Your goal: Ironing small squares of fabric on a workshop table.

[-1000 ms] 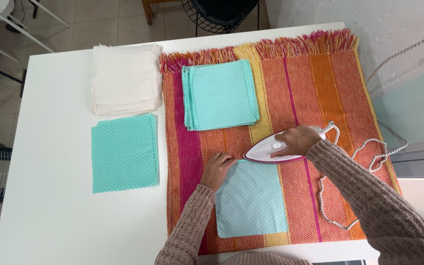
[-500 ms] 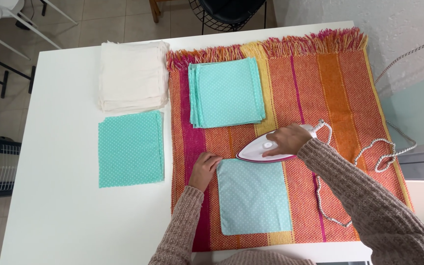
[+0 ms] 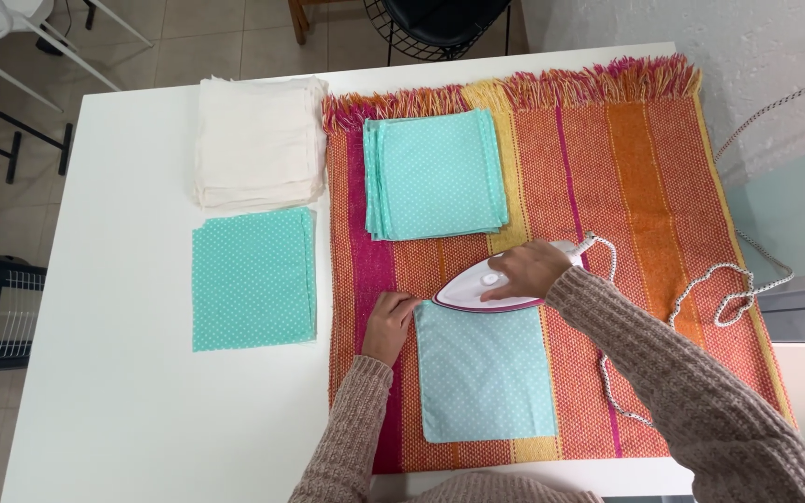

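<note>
Right hand [image 3: 531, 270]: grip closed around the handle of the white and pink iron [image 3: 505, 287].
Iron: sat flat on the top edge of the teal dotted cloth [image 3: 484, 371], tip pointing left.
Left hand [image 3: 391, 321]: fingers pressed on the cloth's upper left corner, holding nothing.
Cloth: lay on the striped orange woven rug [image 3: 654, 186], near its front edge.
Cord [image 3: 729, 293]: looped over the rug's right side.
Behind: stack of teal cloths [image 3: 435, 174] on the rug.
Tabletop [image 3: 114, 391]: white folded pile [image 3: 258, 140], one teal square [image 3: 253, 277] in front of it.

One iron [image 3: 505, 287] — three cloth stacks [image 3: 435, 175]
</note>
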